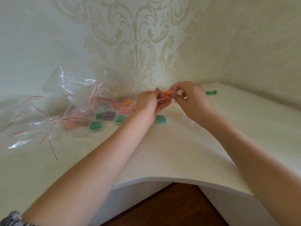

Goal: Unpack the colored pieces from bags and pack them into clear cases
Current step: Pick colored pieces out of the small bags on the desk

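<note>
Between both hands, above the white desk (162, 152), hangs a small clear bag (174, 92) with orange pieces (168, 94) inside. My left hand (149, 101) pinches the bag's left edge. My right hand (193, 100) pinches its right edge. Several clear cases filled with colored pieces lie behind my left hand: a green one (95, 125), another green one (161, 119), a purple one (109, 115), an orange one (127, 102). An empty clear case (187, 119) sits half hidden under my right wrist.
A pile of empty zip bags (53, 118) with red strips covers the left of the desk. Green loose pieces (211, 92) lie at the back right near the wall corner. The desk's curved front edge (162, 179) drops to a brown floor.
</note>
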Demonstrator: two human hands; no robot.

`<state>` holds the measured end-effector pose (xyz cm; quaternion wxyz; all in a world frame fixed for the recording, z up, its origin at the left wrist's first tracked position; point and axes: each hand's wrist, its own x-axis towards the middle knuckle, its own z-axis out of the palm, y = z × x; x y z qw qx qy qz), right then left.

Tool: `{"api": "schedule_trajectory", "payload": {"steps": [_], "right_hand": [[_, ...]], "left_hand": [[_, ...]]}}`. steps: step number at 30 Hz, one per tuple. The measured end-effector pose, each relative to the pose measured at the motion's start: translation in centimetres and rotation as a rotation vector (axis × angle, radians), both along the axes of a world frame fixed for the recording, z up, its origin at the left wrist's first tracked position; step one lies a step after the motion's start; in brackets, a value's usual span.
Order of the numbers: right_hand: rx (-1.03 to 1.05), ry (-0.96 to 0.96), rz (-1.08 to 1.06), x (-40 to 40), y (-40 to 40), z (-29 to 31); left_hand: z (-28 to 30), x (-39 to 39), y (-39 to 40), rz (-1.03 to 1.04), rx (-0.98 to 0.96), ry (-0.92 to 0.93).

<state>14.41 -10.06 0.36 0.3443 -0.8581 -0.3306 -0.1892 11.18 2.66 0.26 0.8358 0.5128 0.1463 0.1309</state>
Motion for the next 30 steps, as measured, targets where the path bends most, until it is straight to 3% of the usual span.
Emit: {"api": "schedule_trajectory", "payload": {"steps": [3,10,18,21,23,26,30], "right_hand": [[-0.074,-0.083,-0.069,-0.1,-0.3,0.1],[-0.330,-0.140,-0.173,0.0,-1.6,0.7],[-0.271,-0.426,-0.005,-0.1,-0.4,-0.5],[-0.203,-0.467,0.034,-0.2,-0.3,-0.6],[-0.090,-0.434,0.054,-0.5,-0.3,-0.6],[0.158,-0.236,0.063,-0.8,-0.6,-0.1],[0.186,-0.130,-0.050,0.3,-1.5,0.1]], "left_hand": [[0.0,0.0,0.0,-0.028,-0.008,-0.012],[-0.5,-0.1,0.0,-0.035,0.201,-0.069],[-0.5,0.2,0.3,0.070,0.048,0.029],[-0.4,0.3,0.6,0.145,0.073,0.030],[-0.4,0.5,1.1,0.244,0.123,0.024],[-0.1,0.5,2.3,0.431,0.235,-0.060],[0.6,0.1,4.4,0.724,0.483,-0.208]]}}
